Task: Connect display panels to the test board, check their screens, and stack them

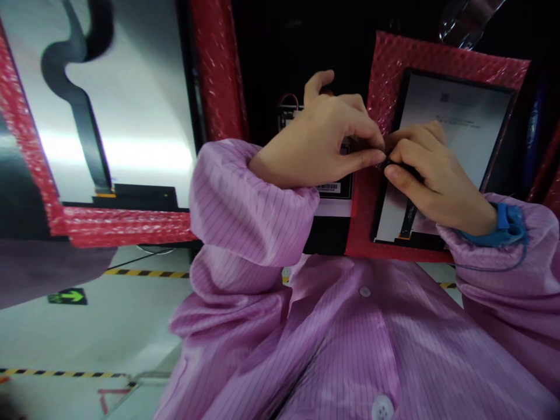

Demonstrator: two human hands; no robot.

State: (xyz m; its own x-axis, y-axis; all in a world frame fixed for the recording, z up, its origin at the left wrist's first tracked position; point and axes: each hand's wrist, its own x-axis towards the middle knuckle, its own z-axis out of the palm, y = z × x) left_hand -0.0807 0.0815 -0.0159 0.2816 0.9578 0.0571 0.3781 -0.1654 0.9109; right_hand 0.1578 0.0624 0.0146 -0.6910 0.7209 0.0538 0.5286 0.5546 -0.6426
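Grey floor [109, 326] shows at the lower left, crossed by yellow-and-black hazard tape [146, 273] and marked with a green arrow sign [67, 296]. Above it stands a pale, shiny display panel [140, 105] edged in red bubble wrap [126, 227], with a black ribbon cable [83, 128] curving down its face. Further right, a black unit with a barcode label [328, 187] sits mostly behind the left hand [319, 140], which comes out of a pink striped smock sleeve [249, 204]. Its thumb and fingertips close narrowly on a small black flex strip [389, 164], and the right hand [437, 181] pinches the same strip from the other side, so the two hands almost meet. The fingers hide most of the strip, but it seems to be the top of the black flex cable [409, 219] running down a second display panel [455, 111]. That panel lies just behind the right hand, framed by more red bubble wrap [450, 55]. A blue wrist strap [503, 230] circles the right wrist, and a clear object [464, 23] sits at the top edge of the view.
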